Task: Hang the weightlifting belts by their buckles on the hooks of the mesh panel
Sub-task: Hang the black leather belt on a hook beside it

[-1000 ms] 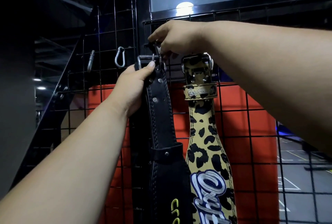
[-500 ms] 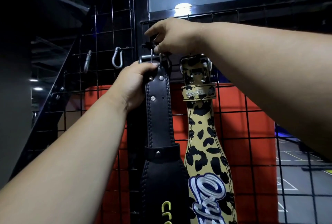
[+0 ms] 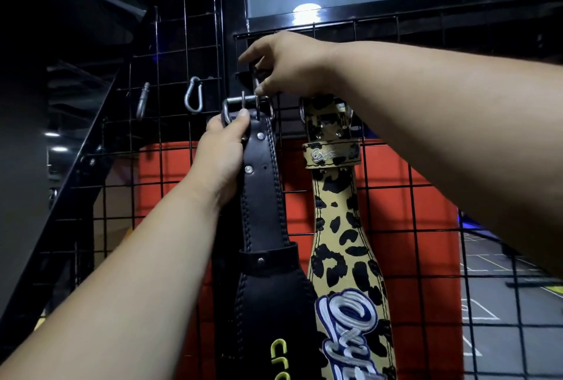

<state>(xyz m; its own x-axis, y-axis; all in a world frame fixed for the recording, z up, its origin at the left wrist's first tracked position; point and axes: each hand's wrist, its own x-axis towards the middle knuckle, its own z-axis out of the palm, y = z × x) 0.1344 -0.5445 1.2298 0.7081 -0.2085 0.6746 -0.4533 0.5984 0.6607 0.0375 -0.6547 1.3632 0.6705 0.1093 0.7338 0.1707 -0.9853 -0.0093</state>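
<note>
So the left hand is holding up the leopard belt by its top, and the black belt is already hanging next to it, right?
Not quite, it's swapped. The head view shows the left hand gripping the black belt just under its buckle, while the leopard belt hangs beside it against the mesh panel. The right hand is up above the black belt's buckle.

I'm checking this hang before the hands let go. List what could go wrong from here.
1. The black belt may not be hooked yet: the left hand carries it by a grip just under the buckle, and the right hand hides the hook. Letting go early could drop it.
2. The right fingers sit between buckle and mesh panel; they could get pinched.
3. The leopard belt hangs close beside; a swing could knock it.
</note>
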